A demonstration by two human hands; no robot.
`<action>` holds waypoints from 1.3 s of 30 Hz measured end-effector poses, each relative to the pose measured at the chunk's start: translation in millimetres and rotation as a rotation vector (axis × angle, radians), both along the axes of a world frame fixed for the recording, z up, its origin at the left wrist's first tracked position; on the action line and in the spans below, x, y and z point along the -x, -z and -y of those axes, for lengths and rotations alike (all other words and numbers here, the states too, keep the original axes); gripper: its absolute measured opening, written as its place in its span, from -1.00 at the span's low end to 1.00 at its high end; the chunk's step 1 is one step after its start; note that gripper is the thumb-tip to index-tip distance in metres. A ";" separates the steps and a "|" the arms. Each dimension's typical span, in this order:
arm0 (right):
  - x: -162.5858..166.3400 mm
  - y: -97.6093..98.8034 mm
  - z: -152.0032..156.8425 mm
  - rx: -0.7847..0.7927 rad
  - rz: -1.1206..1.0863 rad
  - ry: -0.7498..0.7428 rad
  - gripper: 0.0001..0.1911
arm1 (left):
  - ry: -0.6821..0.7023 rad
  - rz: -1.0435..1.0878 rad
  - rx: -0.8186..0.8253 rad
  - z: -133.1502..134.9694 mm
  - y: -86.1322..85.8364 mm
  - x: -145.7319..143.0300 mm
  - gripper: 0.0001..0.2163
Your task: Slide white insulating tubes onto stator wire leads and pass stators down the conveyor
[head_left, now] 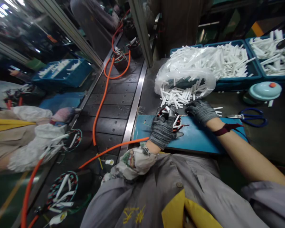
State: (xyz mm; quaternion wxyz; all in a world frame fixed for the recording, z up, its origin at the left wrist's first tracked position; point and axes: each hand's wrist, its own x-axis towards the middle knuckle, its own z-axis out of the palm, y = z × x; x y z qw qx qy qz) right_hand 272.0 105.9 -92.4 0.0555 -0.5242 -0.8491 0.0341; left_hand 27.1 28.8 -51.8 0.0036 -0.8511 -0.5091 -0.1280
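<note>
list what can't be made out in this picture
Wire-wound part: largely covered, in the head view, by the left hand.
Right hand: its dark curled fingers hide whether it grips anything, same view.
Far-right blue bin: cut off by that view's right edge.
Co-worker: cut off by its left edge.

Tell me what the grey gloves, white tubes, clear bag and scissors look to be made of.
Gloves: matt knit fabric, judging by the ribbed texture. Tubes: matt white, perhaps plastic or woven sleeving; the look leaves it open. Bag: thin glossy plastic film, see-through and crinkled. Scissors: shiny blades, likely steel; smooth blue handles, probably plastic.
</note>
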 end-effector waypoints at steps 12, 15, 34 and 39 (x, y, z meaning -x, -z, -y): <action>24.8 -52.0 115.2 -0.031 -0.785 0.185 -0.78 | 0.071 0.225 -0.315 36.6 10.4 35.7 -0.70; 23.2 -58.0 104.5 -0.071 -0.692 0.056 -0.76 | 0.078 0.304 -0.269 33.8 11.0 33.8 -0.73; 49.7 -24.8 88.1 0.694 -0.802 -0.101 -0.27 | 0.274 0.208 -0.382 26.1 8.7 31.2 -0.83; 37.0 -41.0 88.1 0.492 -0.770 -0.057 -0.52 | 0.280 0.186 -0.399 25.0 8.7 34.4 -0.86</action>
